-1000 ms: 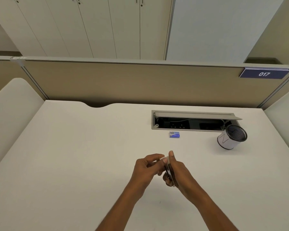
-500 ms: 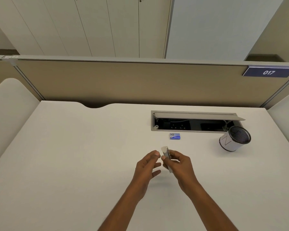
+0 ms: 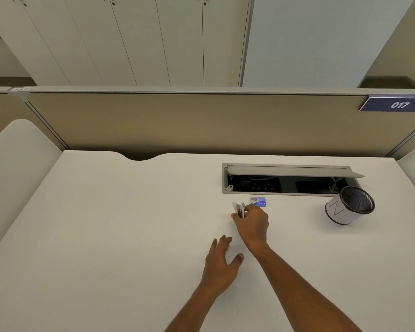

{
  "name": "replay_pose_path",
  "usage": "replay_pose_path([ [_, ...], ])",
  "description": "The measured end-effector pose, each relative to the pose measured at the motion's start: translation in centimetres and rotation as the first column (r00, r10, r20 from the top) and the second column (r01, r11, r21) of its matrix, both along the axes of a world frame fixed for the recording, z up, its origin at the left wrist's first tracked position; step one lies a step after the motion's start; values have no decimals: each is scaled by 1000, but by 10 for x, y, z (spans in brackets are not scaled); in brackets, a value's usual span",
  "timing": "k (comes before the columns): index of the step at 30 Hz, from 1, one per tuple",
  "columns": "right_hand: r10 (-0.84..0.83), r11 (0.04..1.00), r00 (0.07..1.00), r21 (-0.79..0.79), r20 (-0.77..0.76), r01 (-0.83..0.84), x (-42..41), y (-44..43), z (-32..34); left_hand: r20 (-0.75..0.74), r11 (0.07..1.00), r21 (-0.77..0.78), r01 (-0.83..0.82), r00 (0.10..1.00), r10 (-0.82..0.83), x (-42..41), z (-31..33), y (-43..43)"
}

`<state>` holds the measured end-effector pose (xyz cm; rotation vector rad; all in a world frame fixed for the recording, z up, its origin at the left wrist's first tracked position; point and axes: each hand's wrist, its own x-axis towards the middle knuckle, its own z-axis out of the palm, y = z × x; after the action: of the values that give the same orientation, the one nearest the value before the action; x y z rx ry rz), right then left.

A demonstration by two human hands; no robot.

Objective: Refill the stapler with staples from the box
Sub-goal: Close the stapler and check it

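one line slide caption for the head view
Right hand holds the stapler beside the blue staple box; left hand open nearby.

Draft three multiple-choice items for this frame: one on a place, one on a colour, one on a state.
1. Where is the staple box?
A. on the desk, just in front of the cable hatch
B. in a drawer
C. on the floor

2. What colour is the staple box's face?
A. red
B. blue
C. green

3. What is the right hand doing?
A. lying flat and empty
B. holding the stapler
C. pinching a pen

Answers:
1 A: the box lies on the desk by the hatch's near edge.
2 B: its face shows blue.
3 B: the fingers curl round the stapler, just left of the box.
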<state>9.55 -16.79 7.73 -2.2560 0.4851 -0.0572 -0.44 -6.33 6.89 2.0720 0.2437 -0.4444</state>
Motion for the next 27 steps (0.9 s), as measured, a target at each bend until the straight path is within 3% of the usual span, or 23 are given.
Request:
replay_pose_path([
  [4, 4, 994, 999, -105, -44, -9, 8, 3, -13, -55, 978, 135, 160, 987, -154, 2, -15, 1],
  [8, 12, 994, 999, -107, -42, -16, 15, 5, -20, -106, 929, 237, 284, 958, -266, 2, -21, 0],
  [16, 20, 994, 1000, -110, -18, -22, 21, 5, -28, -118, 854, 339, 394, 919, -377, -2, -21, 4],
  [27, 45, 999, 996, 18, 74, -47, -33, -14, -44, -143, 792, 399, 462, 885, -444, 0, -23, 6],
])
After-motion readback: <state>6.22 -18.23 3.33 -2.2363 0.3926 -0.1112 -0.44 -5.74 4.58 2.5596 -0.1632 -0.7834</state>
